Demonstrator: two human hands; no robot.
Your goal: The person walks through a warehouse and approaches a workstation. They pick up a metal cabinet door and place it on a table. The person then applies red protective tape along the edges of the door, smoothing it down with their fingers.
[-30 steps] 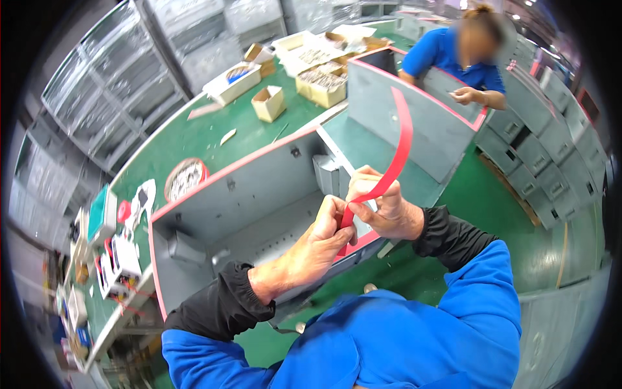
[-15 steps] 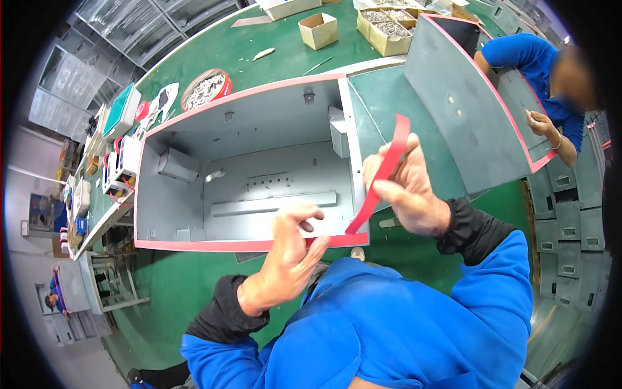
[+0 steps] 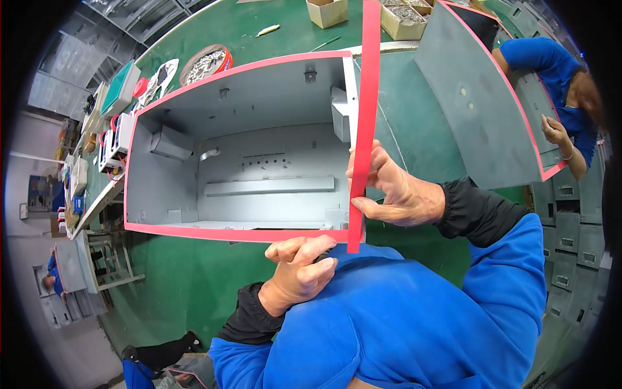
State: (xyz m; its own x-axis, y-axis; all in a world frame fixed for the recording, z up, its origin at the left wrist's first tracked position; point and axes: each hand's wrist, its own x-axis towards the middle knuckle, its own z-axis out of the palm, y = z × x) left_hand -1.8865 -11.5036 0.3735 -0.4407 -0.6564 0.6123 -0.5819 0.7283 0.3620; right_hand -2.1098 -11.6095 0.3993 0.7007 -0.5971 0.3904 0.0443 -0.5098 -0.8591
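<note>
A grey metal box (image 3: 265, 107) lies in front of me with its hollow side up. Red strip runs along its far, left and near rims; the right rim shows white. My right hand (image 3: 405, 191) pinches a loose red strip (image 3: 367, 91) between thumb and fingers. The strip stretches straight along the right rim, its lower end passing the near right corner. Just below that corner my left hand (image 3: 295, 272) is closed with fingers curled. Something small and dark shows between its fingers, too little to name.
Another person (image 3: 564, 97) works at a second grey box (image 3: 463, 97) with red edging, at right. On the green table (image 3: 285, 45) stand a round tub of small white parts (image 3: 206, 66) and cardboard boxes (image 3: 327, 11). White devices with red wires (image 3: 116, 142) stand at left.
The red strip, curved and shorter in view before, is now straight along the right rim. My left hand has curled its fingers and moved slightly down. My right hand has moved slightly down and left.
</note>
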